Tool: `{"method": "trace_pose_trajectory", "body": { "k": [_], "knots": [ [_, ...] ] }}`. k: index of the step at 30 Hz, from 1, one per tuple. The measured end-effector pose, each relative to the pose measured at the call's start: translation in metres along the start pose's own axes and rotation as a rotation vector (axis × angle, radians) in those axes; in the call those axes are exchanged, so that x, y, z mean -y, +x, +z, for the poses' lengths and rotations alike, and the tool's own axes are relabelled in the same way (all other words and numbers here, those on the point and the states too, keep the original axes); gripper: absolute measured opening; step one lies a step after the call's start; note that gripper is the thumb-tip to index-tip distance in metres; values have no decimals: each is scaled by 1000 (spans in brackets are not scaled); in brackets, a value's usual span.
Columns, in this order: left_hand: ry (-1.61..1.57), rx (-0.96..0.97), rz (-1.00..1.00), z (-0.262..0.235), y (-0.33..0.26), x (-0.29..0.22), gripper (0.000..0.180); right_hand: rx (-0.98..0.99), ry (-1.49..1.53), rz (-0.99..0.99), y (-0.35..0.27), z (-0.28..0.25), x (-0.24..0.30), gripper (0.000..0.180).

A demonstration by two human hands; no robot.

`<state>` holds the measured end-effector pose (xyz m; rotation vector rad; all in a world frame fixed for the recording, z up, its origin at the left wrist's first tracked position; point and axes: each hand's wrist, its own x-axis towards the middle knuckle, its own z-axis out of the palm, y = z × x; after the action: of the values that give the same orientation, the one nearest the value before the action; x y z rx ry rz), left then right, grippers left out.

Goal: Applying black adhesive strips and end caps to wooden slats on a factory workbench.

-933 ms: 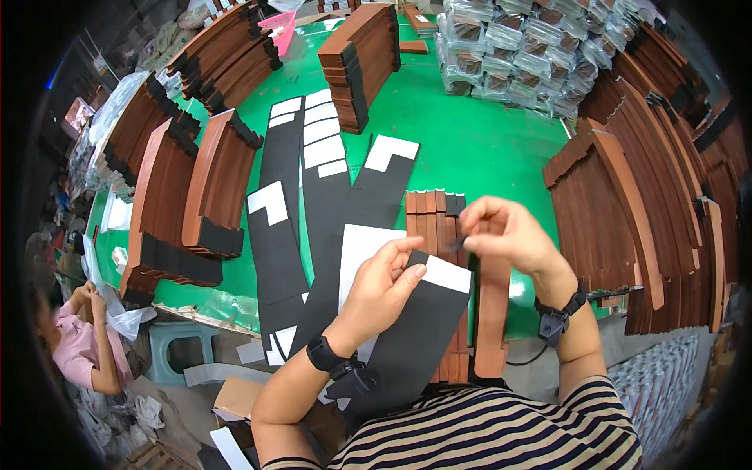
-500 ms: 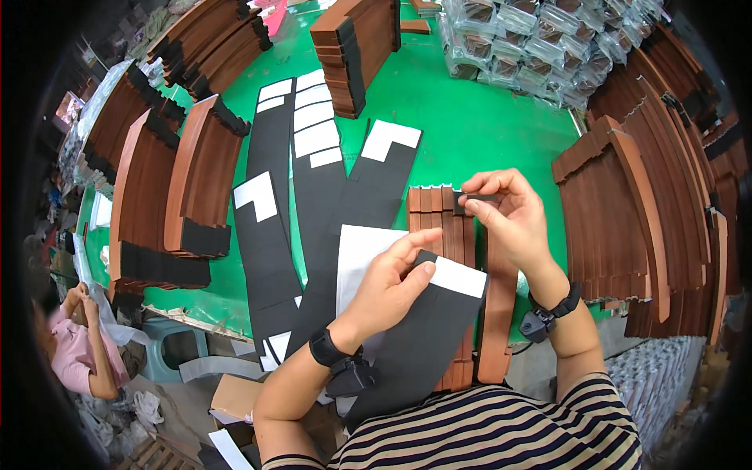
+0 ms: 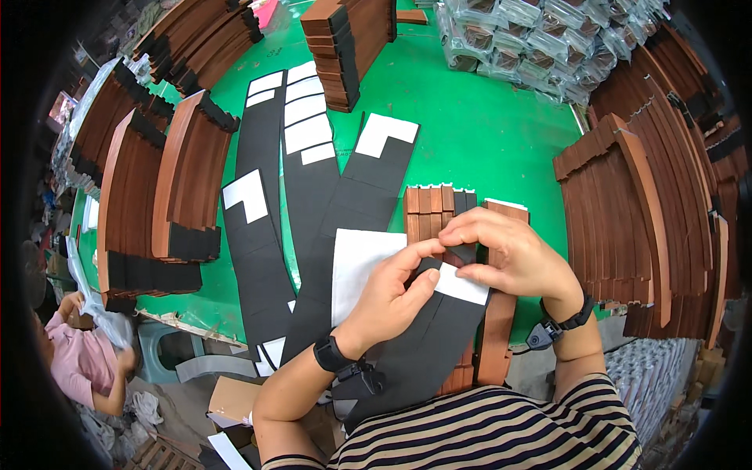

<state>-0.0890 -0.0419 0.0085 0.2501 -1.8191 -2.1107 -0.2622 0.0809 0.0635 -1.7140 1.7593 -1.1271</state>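
Note:
My left hand point(image 3: 395, 290) grips the upper edge of a black foam sheet point(image 3: 427, 337), thumb on top, by a bare white backing patch point(image 3: 466, 287). Close beside it, my right hand point(image 3: 513, 254) has its fingers closed round a small black foam piece point(image 3: 462, 252) at the sheet's top edge. Whether that piece is fully off the backing, I cannot tell. Just beyond, a row of brown wooden strips point(image 3: 425, 205) lies lengthwise; black pads point(image 3: 466, 202) cover the far ends of some. A separate brown strip point(image 3: 496, 337) lies to their right.
More black sheets with white patches point(image 3: 258, 266) spread across the green table point(image 3: 470, 141). Stacked brown curved pieces point(image 3: 188, 180) stand left, with others point(image 3: 607, 219) right. Plastic-wrapped bundles point(image 3: 540, 47) are piled at the back. A person in pink point(image 3: 86, 364) works at lower left.
My right hand has come down and left from the strips' far ends to the sheet's top edge, meeting my left hand. Black pads now show on strip ends it was covering.

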Motion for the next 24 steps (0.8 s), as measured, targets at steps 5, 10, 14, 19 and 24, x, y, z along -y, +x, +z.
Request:
{"method": "trace_pose_trajectory", "body": {
  "k": [5, 10, 14, 19, 24],
  "knots": [
    [-35, 80, -62, -8, 0, 0, 41, -15, -130, -120, -2, -4, -5, 38],
    [-94, 94, -96, -9, 1, 0, 45, -73, -250, -147, 1, -1, 2, 38],
    [-259, 175, -161, -12, 1, 4, 50, -117, -297, -173, 2, 0, -4, 36],
    [-449, 242, -246, -2, 2, 4, 57, -81, -46, -37, 1, -6, -20, 34],
    [-484, 108, -292, 5, -4, -8, 45, -86, 2, 84, -1, -16, -19, 40]
  ]
}}
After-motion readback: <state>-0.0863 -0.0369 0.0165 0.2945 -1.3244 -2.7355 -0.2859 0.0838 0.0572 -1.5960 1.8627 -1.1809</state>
